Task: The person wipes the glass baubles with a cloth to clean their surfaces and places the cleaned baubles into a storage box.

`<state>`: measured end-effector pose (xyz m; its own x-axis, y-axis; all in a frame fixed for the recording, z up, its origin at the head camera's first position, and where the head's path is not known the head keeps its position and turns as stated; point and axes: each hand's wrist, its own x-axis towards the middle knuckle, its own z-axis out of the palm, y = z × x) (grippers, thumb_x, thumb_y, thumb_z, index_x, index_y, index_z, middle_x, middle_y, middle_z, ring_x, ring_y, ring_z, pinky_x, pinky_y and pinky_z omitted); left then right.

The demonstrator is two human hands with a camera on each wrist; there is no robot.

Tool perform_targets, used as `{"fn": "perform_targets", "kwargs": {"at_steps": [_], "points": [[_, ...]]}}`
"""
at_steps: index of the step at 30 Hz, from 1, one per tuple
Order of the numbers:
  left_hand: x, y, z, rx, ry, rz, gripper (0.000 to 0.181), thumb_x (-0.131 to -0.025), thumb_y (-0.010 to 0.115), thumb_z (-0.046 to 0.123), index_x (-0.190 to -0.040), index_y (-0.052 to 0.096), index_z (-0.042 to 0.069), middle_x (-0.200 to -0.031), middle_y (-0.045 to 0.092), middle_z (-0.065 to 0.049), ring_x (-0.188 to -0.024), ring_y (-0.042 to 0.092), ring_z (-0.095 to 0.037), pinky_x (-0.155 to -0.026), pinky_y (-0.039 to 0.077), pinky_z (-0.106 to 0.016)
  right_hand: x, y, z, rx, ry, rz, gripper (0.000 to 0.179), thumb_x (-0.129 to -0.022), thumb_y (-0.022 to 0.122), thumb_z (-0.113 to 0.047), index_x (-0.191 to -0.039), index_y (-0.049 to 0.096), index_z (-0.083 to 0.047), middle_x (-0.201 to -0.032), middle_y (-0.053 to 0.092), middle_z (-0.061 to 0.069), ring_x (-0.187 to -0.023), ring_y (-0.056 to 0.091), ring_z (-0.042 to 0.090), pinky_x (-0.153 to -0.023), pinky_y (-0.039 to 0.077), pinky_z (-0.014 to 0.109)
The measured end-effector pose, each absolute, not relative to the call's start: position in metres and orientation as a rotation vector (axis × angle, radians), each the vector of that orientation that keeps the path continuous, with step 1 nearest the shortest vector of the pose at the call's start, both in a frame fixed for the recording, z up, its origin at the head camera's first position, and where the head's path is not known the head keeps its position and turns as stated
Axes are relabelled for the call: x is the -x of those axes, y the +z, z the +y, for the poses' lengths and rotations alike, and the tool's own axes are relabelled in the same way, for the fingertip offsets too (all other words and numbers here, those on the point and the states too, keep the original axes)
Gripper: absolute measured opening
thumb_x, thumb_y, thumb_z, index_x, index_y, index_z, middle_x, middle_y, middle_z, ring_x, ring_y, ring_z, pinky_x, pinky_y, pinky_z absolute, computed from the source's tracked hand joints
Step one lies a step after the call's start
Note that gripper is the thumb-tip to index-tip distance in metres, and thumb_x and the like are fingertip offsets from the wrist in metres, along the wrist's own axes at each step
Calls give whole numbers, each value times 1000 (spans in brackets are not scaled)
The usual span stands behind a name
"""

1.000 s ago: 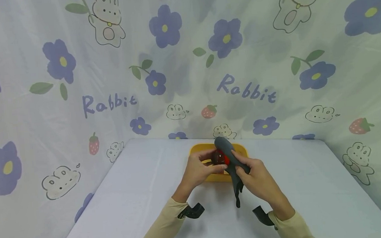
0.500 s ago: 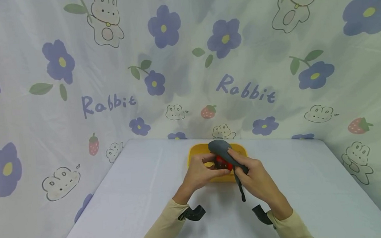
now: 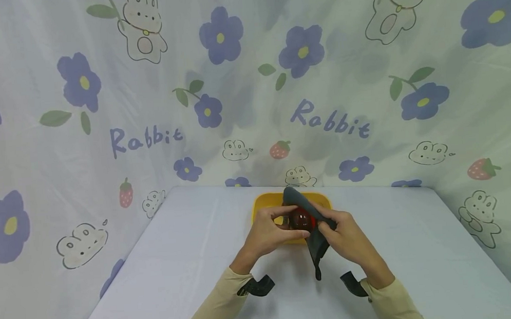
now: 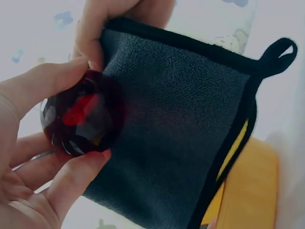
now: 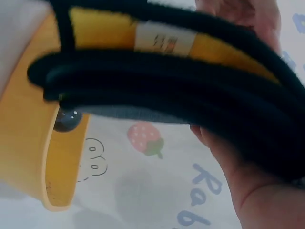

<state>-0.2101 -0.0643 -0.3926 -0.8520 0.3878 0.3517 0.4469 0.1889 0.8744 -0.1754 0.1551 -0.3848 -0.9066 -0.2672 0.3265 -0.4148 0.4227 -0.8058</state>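
My left hand (image 3: pixel 264 233) holds a dark red, glossy transparent ball (image 4: pixel 78 119) between thumb and fingers, above the yellow container. With thumb and fingers, my right hand (image 3: pixel 351 236) grips a dark grey cloth (image 4: pixel 181 90) that has a black hem and a corner loop. In the left wrist view the cloth spreads right behind the ball, and the ball overlaps it. The right wrist view shows the cloth's folded layers, with a white label (image 5: pixel 164 39) on its yellow side. Part of the ball is hidden by left fingers.
Under the hands, a yellow container (image 3: pixel 258 204) stands on the white table (image 3: pixel 191 251). A dark shiny ball (image 5: pixel 68 119) lies in it. Behind the table hangs a printed curtain (image 3: pixel 242 87). Both wrists carry black camera mounts (image 3: pixel 260 285).
The cloth has shifted over the ball: half a second ago it was bunched lower across it, and now it stands more upright behind, leaving more ball visible. Both hands stay nearly in place.
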Motion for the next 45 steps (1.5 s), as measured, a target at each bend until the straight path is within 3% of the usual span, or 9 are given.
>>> {"fn": "perform_targets", "kwargs": {"at_steps": [4,9,16,24,27,32,35,38,45], "points": [[211,-393,-65,810,-1862,-2354,55,-77,92,17,-129,73,9,-126,75,-11,-110,72,-31,-84,64,-28,177,-385,156,-612,1570,-2514,51,-99,52,1,-150,54,-6,-93,65,16,-50,33,2,-45,36,21],[214,-395,-66,805,-1938,-2305,54,-78,91,14,-129,73,8,-128,74,-12,-113,71,-35,-85,65,-31,177,-385,156,-615,1617,-2511,51,-100,52,0,-151,51,-4,-137,65,25,-54,42,6,-47,40,23],[217,-396,-67,822,-1983,-2249,52,-80,89,13,-129,73,8,-127,75,-12,-112,73,-25,-87,65,-32,174,-383,154,-581,1607,-2526,52,-101,54,-3,-152,49,-4,-143,61,26,-57,48,10,-46,42,24],[219,-397,-67,756,-1962,-2202,46,-81,89,19,-125,76,15,-119,79,-5,-120,70,-17,-115,49,-47,169,-380,151,-552,1562,-2534,52,-101,56,-4,-152,48,-4,-143,62,25,-57,49,8,-45,42,23],[219,-398,-67,725,-2001,-2175,43,-82,88,20,-123,77,17,-113,80,-6,-115,71,-16,-103,57,-53,169,-380,150,-565,1532,-2541,52,-101,55,-3,-153,48,-3,-144,61,25,-57,49,7,-45,41,23],[221,-399,-68,715,-2080,-2139,42,-82,88,19,-122,76,16,-107,77,-11,-104,69,-19,-65,64,-55,168,-380,148,-550,1507,-2556,53,-101,54,-3,-153,48,-4,-141,63,23,-50,41,6,-42,38,22],[222,-399,-68,703,-2089,-2145,45,-81,88,18,-124,75,16,-112,77,-11,-106,70,-19,-63,66,-46,167,-379,148,-548,1487,-2551,52,-101,54,-3,-152,48,-4,-139,65,23,-54,48,8,-42,39,23],[223,-400,-68,697,-2075,-2170,46,-81,89,18,-125,75,17,-114,77,-10,-108,70,-18,-70,66,-42,165,-377,148,-555,1462,-2538,52,-100,55,-2,-152,49,-3,-137,66,23,-59,54,10,-43,40,23],[223,-401,-68,670,-2133,-2213,48,-81,90,18,-126,75,16,-112,77,-13,-96,76,-28,-78,67,-45,158,-373,145,-639,1406,-2490,52,-98,55,4,-150,50,0,-134,65,28,-75,65,16,-53,50,21]]}}
